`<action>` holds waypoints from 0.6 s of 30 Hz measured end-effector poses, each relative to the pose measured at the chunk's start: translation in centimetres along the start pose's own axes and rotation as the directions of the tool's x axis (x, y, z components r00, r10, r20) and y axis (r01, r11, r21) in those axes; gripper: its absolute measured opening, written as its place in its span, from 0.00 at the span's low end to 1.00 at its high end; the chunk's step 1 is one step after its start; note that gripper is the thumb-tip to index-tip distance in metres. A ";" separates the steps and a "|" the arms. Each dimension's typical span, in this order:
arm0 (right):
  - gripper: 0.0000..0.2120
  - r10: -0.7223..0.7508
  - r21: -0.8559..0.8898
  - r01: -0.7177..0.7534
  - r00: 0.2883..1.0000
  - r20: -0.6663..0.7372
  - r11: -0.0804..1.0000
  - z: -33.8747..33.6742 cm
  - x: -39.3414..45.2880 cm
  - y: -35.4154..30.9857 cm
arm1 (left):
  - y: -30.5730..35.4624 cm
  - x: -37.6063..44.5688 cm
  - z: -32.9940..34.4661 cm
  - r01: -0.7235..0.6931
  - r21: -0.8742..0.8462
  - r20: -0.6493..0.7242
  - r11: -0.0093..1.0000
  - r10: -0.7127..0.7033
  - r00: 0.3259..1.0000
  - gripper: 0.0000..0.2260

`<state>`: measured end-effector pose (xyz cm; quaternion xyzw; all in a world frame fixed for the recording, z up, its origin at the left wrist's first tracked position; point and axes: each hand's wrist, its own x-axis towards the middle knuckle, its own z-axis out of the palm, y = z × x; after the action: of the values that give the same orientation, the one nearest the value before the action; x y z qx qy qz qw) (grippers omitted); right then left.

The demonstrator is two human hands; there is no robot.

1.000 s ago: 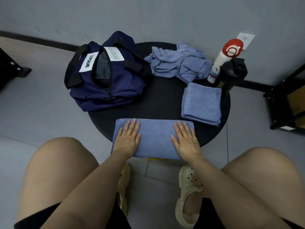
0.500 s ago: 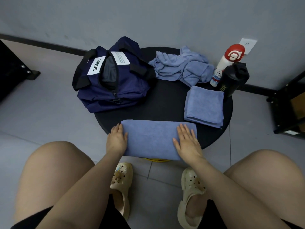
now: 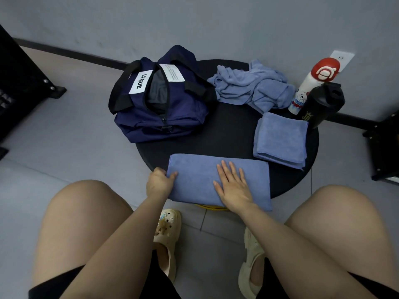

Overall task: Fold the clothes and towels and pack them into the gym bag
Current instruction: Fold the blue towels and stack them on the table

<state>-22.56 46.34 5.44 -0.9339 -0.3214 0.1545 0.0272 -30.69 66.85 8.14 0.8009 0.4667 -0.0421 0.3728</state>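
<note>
Our left hand [image 3: 160, 182] pinches the left end of the long blue towel [image 3: 194, 180] at the near edge of the round tabletop [image 3: 226, 130], while our right hand [image 3: 234, 184] lies flat on its middle. The towel overhangs that edge, so a hasty fold could drag it to the floor or skew the layers. The gym bag [image 3: 159, 100] waits unzipped, far left.

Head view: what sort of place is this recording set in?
Probably a plain indoor room, perhaps a staged recording corner rather than a gym: a small round black table stands on a grey tiled floor against a bare grey wall with a white socket.
</note>
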 end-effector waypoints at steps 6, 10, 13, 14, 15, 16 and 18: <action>0.28 -0.012 -0.001 0.012 1.000 -0.004 1.000 0.1 1.1 -0.6 | 0.0 0.7 -0.5 0.000 -0.168 0.060 0.986 0.011 0.998 0.13; 0.28 -0.016 0.012 0.017 1.000 -0.007 1.000 0.3 2.0 -1.5 | 0.1 0.9 -1.2 -0.005 -0.285 -0.041 0.958 -0.007 0.999 0.10; 0.28 -0.032 0.028 0.032 1.000 0.001 0.999 0.1 3.0 -2.4 | 0.0 1.0 -1.9 -0.026 -0.330 -0.106 0.944 -0.010 0.994 0.09; 0.28 -0.047 0.038 0.046 0.999 0.008 0.998 0.0 3.3 -2.8 | 0.0 1.0 -2.2 -0.039 -0.345 -0.131 0.938 -0.007 0.991 0.09; 0.28 -0.067 0.049 0.066 0.998 0.014 0.997 -0.2 3.6 -3.0 | 0.1 1.1 -2.5 -0.048 -0.356 -0.153 0.933 -0.007 0.988 0.09; 0.28 -0.086 0.059 0.085 0.996 0.018 0.995 -0.3 3.7 -3.2 | 0.0 1.2 -2.8 -0.053 -0.361 -0.172 0.931 -0.010 0.985 0.09; 0.27 -0.089 0.067 0.089 0.996 0.000 0.994 -0.4 3.7 -3.3 | -0.2 1.4 -3.4 -0.046 -0.362 -0.199 0.931 -0.030 0.980 0.09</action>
<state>-21.64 51.17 5.32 -0.9170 -0.3573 0.1652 0.0650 -30.99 70.06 9.84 0.7198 0.4984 0.1280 0.4660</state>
